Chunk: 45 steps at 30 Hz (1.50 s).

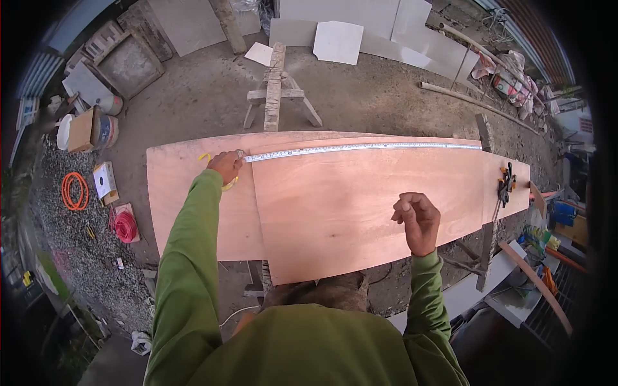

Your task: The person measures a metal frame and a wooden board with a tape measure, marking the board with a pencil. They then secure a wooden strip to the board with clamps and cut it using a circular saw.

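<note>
My left hand (225, 168) is closed around a tape measure (230, 184), whose yellow parts show beside the fingers. Its pale blade (360, 147) stretches right along the far side of a reddish plywood sheet (335, 212). That sheet overlaps another plywood sheet (199, 219) at the left. Above the right half of the plywood, my right hand (420, 222) is raised with bent fingers and the thumb close to them. Whether anything small sits between those fingertips cannot be made out. Black clamps with orange parts (506, 183) are at the right end of the plywood.
Wooden sawhorses (275, 96) stand beyond and under the sheets. At left lie an orange hose coil (75, 191), a red cord roll (125, 225) and a cardboard box (84, 130). Boards (338, 42) lean at the back. A long pole (476, 103) lies at the far right.
</note>
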### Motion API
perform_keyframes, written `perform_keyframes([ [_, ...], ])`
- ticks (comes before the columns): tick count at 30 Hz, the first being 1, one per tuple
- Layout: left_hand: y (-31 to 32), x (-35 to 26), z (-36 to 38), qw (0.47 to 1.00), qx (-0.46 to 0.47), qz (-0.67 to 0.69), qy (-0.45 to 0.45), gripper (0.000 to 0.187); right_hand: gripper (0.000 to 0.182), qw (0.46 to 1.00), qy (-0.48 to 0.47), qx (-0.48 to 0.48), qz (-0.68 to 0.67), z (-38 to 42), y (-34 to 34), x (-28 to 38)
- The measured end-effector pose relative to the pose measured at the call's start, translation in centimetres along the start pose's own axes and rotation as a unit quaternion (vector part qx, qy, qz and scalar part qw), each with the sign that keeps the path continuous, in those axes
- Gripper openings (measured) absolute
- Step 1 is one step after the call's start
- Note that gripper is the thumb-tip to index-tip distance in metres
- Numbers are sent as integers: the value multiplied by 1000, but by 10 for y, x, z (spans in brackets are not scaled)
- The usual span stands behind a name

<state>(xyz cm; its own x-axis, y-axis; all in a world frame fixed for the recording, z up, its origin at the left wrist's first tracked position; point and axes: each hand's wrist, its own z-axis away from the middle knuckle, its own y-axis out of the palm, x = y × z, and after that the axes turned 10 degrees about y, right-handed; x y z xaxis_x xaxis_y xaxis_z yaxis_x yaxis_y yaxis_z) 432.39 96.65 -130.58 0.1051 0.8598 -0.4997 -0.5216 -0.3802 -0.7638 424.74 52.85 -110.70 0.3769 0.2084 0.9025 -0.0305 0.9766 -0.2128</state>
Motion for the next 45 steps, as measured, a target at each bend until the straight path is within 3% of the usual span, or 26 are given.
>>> perform_keyframes([
  [2,-4,-5,-3,1000,8,12,-18,28,27,987,-156,9,29,0,-4,73],
  [3,-4,-5,-6,1000,8,14,-25,28,40,969,-240,4,49,7,-2,112],
  [4,-3,-5,-8,999,15,3,-48,30,50,940,-336,48,-28,11,-3,138],
  [5,-1,-6,-11,997,25,-8,-70,32,41,901,-406,120,-99,20,-1,166],
  [7,-5,-17,-14,995,37,-24,-90,33,33,847,-465,192,-172,46,-8,212],
  [10,-5,-19,-18,990,52,-45,-120,36,33,790,-522,320,-43,69,-21,249],
  [13,-2,-16,-18,993,35,-18,-107,36,19,751,-593,291,-4,66,13,259],
  [16,3,-11,-20,993,19,-3,-113,35,13,749,-602,276,-23,56,38,256],
  [18,5,-6,-20,996,1,24,-89,33,11,759,-598,249,73,47,54,241],
  [20,5,-7,-17,995,-13,38,-86,32,26,773,-584,198,146,30,55,197],
  [24,11,0,-20,996,-13,51,-68,31,56,911,-354,122,176,-37,70,94],
  [25,12,-1,-20,997,-10,55,-61,31,52,963,-227,142,25,-52,72,72],
  [26,10,-4,-18,996,-15,52,-68,31,49,975,-92,154,-130,-68,74,50],
  [28,9,-4,-18,996,-18,52,-70,30,47,904,69,208,-366,-96,68,1],
  [31,11,2,-21,996,-12,63,-66,31,44,922,89,178,-331,-116,70,-53],
  [34,10,7,-26,996,5,68,-65,31,27,953,143,70,-258,-126,81,-82],
  [38,11,13,-30,994,37,75,-70,35,20,976,138,-13,-167,-151,71,-114],
  [40,14,17,-31,994,39,77,-67,36,17,988,81,-63,-119,-155,81,-109],
  [42,14,17,-33,994,40,81,-60,36,14,986,96,-48,-128,-164,86,-109],
  [44,13,16,-31,994,35,87,-56,35,14,999,-22,34,-20,-184,87,-127],
  [45,13,15,-31,994,28,93,-55,35,14,999,1,47,-19,-190,88,-128],
])
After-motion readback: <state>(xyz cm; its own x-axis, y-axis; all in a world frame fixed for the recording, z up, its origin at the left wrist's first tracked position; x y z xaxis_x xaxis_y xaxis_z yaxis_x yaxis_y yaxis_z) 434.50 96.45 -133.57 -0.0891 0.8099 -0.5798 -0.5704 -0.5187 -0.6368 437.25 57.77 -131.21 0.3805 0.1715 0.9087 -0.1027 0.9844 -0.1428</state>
